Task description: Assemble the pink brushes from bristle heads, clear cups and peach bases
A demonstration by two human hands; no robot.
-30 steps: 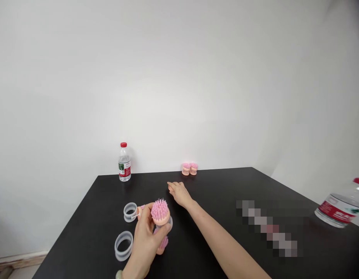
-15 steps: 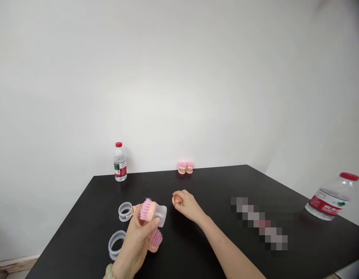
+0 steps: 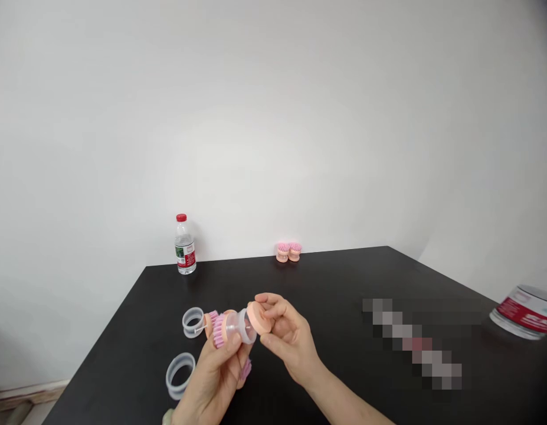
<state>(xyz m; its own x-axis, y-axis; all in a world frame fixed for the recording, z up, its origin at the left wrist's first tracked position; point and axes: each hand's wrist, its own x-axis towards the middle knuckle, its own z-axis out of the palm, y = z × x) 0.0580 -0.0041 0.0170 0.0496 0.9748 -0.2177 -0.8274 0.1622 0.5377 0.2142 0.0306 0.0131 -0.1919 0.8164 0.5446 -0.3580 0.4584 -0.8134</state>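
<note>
My left hand (image 3: pixel 218 369) is closed around a small scrub brush (image 3: pixel 232 326) with pink bristles, a peach collar and a clear body, its bristles pointing left. Between the fingers and thumb of my right hand (image 3: pixel 288 330) is a round peach cap (image 3: pixel 258 318), held at the open end of the clear body; whether it is seated cannot be told. Just beyond my left hand lies a pink-bristled brush head (image 3: pixel 210 321), partly covered. Another bristle piece (image 3: pixel 245 369) shows behind my left wrist. Two clear plastic rings, one farther (image 3: pixel 193 322) and one nearer (image 3: pixel 180 376), are left of my left hand.
Two pink-and-peach brushes (image 3: pixel 288 252) stand against the wall at the back of the black table (image 3: pixel 326 277). One water bottle (image 3: pixel 185 248) is at the back left, another (image 3: pixel 527 310) at the right edge. A pixelated strip (image 3: pixel 417 345) covers something on the right.
My right hand has come left and nearer with the peach cap, bringing it to the brush's open end. My left hand has turned the brush slightly. The view has shifted a little.
</note>
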